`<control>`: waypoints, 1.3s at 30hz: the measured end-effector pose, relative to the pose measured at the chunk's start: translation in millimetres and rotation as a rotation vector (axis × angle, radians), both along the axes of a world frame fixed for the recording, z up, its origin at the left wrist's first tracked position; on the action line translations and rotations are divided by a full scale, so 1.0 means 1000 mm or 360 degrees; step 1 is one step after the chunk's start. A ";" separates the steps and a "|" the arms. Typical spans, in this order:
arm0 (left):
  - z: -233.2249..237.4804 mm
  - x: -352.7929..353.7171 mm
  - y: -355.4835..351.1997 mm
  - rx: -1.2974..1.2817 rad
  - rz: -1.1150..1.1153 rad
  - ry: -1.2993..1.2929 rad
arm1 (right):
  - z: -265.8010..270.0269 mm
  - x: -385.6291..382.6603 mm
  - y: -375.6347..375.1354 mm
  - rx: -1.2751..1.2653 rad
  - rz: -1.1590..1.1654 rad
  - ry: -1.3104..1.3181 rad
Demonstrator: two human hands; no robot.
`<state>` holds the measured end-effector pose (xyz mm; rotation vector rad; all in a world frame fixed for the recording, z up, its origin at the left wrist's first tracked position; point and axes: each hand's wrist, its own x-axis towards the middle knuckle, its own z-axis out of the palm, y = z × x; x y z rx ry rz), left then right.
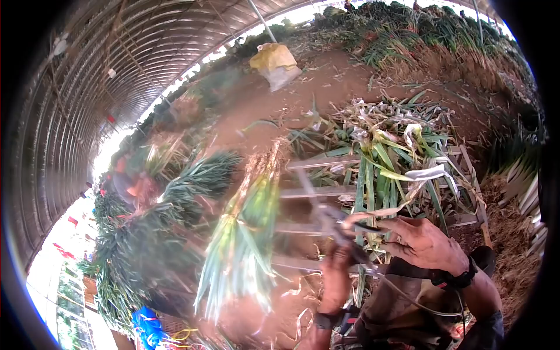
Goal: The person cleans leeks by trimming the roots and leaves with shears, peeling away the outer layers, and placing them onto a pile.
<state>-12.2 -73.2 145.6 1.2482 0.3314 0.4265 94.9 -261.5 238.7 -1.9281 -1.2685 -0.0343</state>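
Observation:
My left hand (335, 277) is closed round the lower part of a dark gun-like tool (341, 230), which is smeared by motion. A thin pale nozzle points from it up and to the left. My right hand (423, 242) is beside it, fingers bent in toward the tool; what they grip is hidden. A thin hose (408, 296) curves below both hands. Just beyond them, long green onion leaves (379, 175) lie heaped on a wooden slatted rack (321, 191). Left of the tool lies a tied bunch of green onions (245, 227), roots at the far end.
More green onions (192, 181) are piled at the left, where a blurred person (131, 189) is partly visible. A yellow and white sack (275, 65) stands on the soil by a pole. A large onion heap (420, 35) fills the back. Blue plastic (149, 329) lies at the lower left.

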 end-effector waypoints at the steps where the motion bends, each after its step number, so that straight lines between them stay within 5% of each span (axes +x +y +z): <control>1: 0.004 -0.007 0.020 0.0155 0.0101 -0.0033 | -0.007 0.004 0.001 -0.0011 0.0034 -0.0072; 6: -0.029 -0.041 0.166 0.1491 0.1172 0.0064 | -0.058 0.030 -0.001 -0.0108 -0.0043 -0.0261; 8: -0.019 -0.054 0.214 0.0795 0.1320 0.0122 | -0.089 0.047 -0.013 -0.0485 -0.0137 -0.0145; 9: 0.022 -0.057 0.217 0.0294 0.1235 0.0163 | -0.103 0.054 -0.017 -0.0570 -0.0183 -0.0142; 10: -0.017 -0.063 0.287 0.0868 0.1392 0.0196 | -0.116 0.059 -0.019 -0.0653 -0.0228 -0.0140; 13: -0.034 -0.061 0.361 0.1773 0.1525 0.0726 | -0.146 0.074 -0.028 -0.0905 -0.0295 -0.0165; 16: -0.044 -0.052 0.400 0.2147 0.1396 0.1156 | -0.187 0.086 -0.031 -0.1035 -0.0400 -0.0069; 23: -0.072 0.002 0.458 0.2269 0.1080 0.1418 | -0.206 0.105 -0.010 -0.1173 -0.0539 0.0047; 29: -0.072 0.059 0.482 0.2587 0.0654 0.2248 | -0.252 0.127 0.002 -0.1325 -0.0493 -0.0151; 35: -0.068 0.091 0.517 0.2954 0.0201 0.1869 | -0.263 0.131 0.007 -0.1308 -0.0458 -0.0425; 39: -0.058 0.109 0.530 0.2756 -0.0094 0.1933 | -0.257 0.132 0.008 -0.1506 -0.0423 -0.0476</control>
